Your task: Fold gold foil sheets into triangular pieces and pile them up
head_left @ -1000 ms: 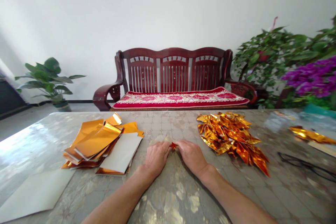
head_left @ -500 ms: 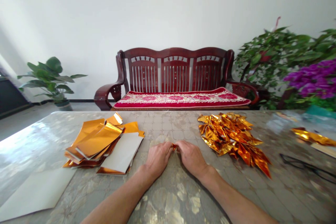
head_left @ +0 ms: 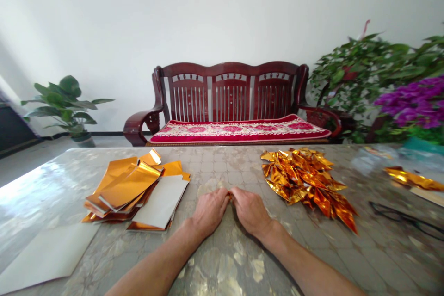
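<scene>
My left hand [head_left: 211,211] and my right hand [head_left: 250,209] meet at the middle of the table, fingertips pinched together. Between them they grip a small piece of orange-gold foil paper [head_left: 230,197], mostly hidden by the fingers. To the left lies a loose stack of foil paper sheets [head_left: 130,185], orange on one face, with a white-backed sheet [head_left: 161,202] on its near side. On the right is a heap of folded foil pieces [head_left: 301,173], shiny and pointed.
The patterned table [head_left: 225,263] spans the view. A large pale sheet [head_left: 48,252] lies front left. Black glasses [head_left: 404,219], a gold foil strip [head_left: 414,179] and clear plastic [head_left: 374,158] are at right. Beyond the table stand a wooden bench [head_left: 229,97] and potted plants [head_left: 67,104].
My hands have drawn slightly closer at the fingertips, and less of the foil shows between them. The stack and the heap lie as before.
</scene>
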Motion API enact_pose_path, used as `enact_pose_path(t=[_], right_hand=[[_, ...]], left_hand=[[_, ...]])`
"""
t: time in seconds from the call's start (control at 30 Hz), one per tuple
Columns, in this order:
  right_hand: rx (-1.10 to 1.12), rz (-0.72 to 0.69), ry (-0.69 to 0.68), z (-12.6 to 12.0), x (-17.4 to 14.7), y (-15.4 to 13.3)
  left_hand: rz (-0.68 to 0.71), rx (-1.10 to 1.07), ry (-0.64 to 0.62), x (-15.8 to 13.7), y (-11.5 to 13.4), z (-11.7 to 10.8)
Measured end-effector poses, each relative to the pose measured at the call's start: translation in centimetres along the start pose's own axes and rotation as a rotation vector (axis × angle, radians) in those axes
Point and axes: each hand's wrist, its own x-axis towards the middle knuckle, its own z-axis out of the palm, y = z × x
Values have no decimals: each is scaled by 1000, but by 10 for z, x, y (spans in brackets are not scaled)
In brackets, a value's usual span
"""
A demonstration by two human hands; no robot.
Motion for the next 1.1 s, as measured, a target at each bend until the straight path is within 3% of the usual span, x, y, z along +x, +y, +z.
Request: enact_pose_path(t=[0.37,0.83,0.97,1.1], right_hand=[[24,-11,36,0,-7,-4],[99,6,103,2,-13,-9],[83,8,64,0,-10,-5],[34,-5,43,-5,-4,5]], left_hand=[[50,72,-16,-7,2,2],[53,-10,34,-9,7,5],[88,-29,40,-6,1,3],[22,-49,88,-2,-9,-3]])
